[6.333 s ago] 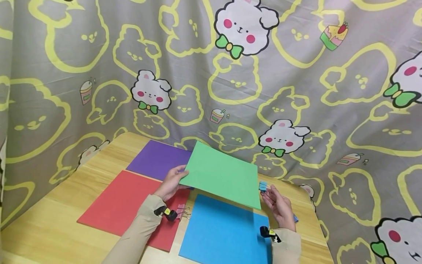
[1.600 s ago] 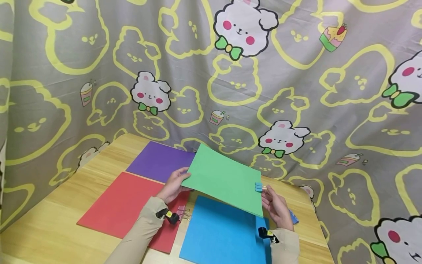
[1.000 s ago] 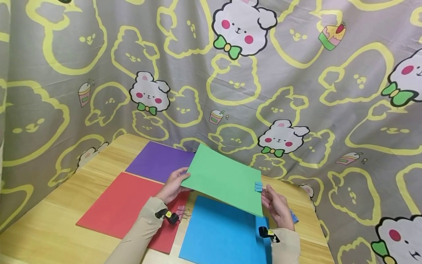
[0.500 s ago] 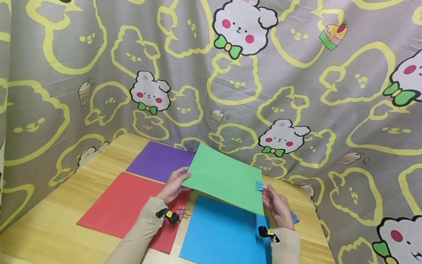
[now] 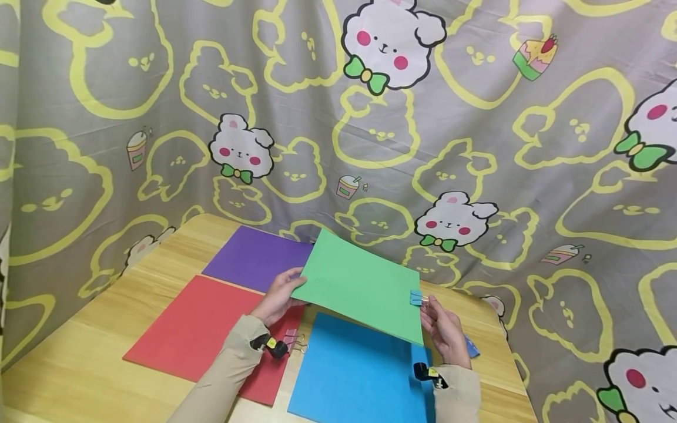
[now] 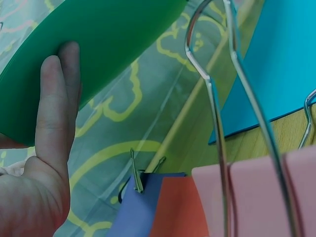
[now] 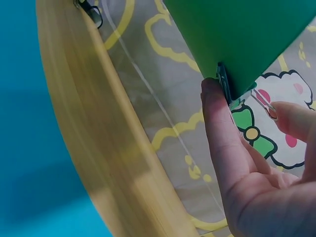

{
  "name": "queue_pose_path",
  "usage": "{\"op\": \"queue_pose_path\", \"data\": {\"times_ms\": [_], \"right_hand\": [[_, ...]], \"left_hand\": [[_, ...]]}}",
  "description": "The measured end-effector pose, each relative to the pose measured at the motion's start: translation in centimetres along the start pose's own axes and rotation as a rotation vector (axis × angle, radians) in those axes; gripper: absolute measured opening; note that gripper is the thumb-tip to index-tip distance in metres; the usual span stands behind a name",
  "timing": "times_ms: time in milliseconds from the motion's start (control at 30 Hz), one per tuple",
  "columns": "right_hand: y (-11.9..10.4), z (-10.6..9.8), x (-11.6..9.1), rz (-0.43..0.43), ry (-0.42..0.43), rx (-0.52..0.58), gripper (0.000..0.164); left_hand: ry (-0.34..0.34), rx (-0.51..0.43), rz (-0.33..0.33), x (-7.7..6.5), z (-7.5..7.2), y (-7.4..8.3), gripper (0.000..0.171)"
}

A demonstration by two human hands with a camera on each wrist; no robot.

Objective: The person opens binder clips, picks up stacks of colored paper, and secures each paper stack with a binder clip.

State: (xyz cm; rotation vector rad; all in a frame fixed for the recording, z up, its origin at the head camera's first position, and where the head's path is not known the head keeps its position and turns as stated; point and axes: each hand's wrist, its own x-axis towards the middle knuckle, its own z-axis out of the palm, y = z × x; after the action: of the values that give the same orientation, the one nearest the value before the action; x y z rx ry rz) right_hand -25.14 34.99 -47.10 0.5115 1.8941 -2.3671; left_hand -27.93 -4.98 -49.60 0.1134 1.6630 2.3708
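Green paper [image 5: 365, 288] is held tilted above the table, seemingly more than one sheet. My left hand [image 5: 277, 296] pinches its left edge, thumb on top; the left wrist view shows straight fingers [image 6: 52, 106] beneath. A blue binder clip [image 5: 416, 298] sits over the paper's right edge. My right hand [image 5: 446, 332] pinches the clip's wire handles [image 7: 264, 102] between thumb and fingers. Below the green paper lies blue paper [image 5: 354, 370]. Left of it is red paper [image 5: 195, 323] with a pink binder clip [image 5: 290, 341] at its right edge.
Purple paper [image 5: 254, 258] lies at the back left; a dark clip [image 6: 138, 180] at its edge shows in the left wrist view. A dark blue object [image 5: 471, 347], partly hidden, lies beyond my right wrist. A patterned curtain [image 5: 296, 117] hangs behind the wooden table [image 5: 106, 346].
Several seconds ago the blue binder clip was held apart, right of the green paper; it now sits over that edge. The paper has shifted slightly right. Over the last second almost nothing moves.
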Motion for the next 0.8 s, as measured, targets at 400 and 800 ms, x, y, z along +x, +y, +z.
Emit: {"op": "queue_pose_path", "data": {"times_ms": [400,800], "right_hand": [[-0.09,0.25,-0.12,0.007,0.009,-0.002,0.025],[-0.11,0.28,-0.17,0.003,0.000,0.004,0.025]], "left_hand": [[-0.004,-0.015,0.001,-0.06,0.05,0.23,0.047],[-0.027,0.000,0.005,0.01,-0.12,0.12,0.047]]}}
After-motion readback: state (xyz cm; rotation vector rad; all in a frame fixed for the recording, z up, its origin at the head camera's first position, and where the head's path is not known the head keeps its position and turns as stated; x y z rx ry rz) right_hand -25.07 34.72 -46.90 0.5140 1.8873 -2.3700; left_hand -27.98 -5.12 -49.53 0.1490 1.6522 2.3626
